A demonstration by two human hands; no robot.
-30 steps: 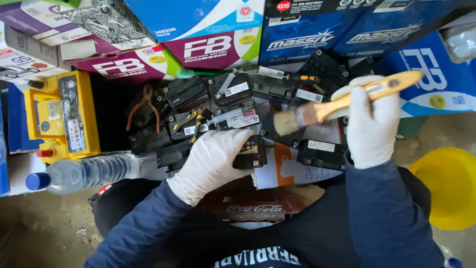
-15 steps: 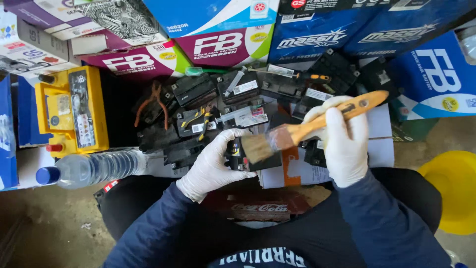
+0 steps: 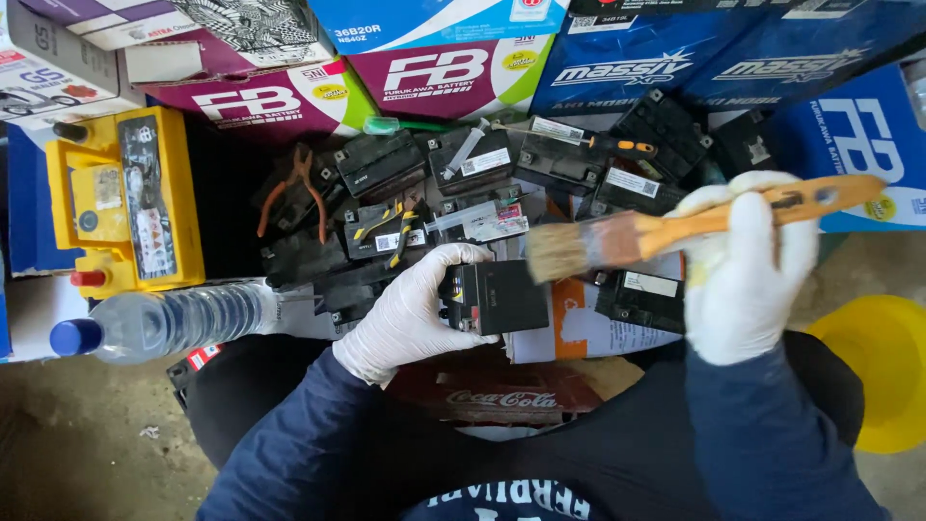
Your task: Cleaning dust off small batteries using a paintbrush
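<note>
Head view, left hand [image 3: 410, 314] grip clasping small black battery [image 3: 497, 297], right hand [image 3: 743, 270] fist-gripped around raised paintbrush [image 3: 675, 227]

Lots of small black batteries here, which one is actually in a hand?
The small black battery nearest the person, gripped by the gloved left hand. The other black batteries lie untouched in the pile behind it.

Bare grey concrete floor [image 3: 87, 434], dusty, visible near left and at right edge. Far side: stacked printed cardboard boxes [image 3: 617, 48], blue right, magenta and white left, forming a wall. Yellow plastic tub [image 3: 883, 371] near right. Even daylight.
</note>
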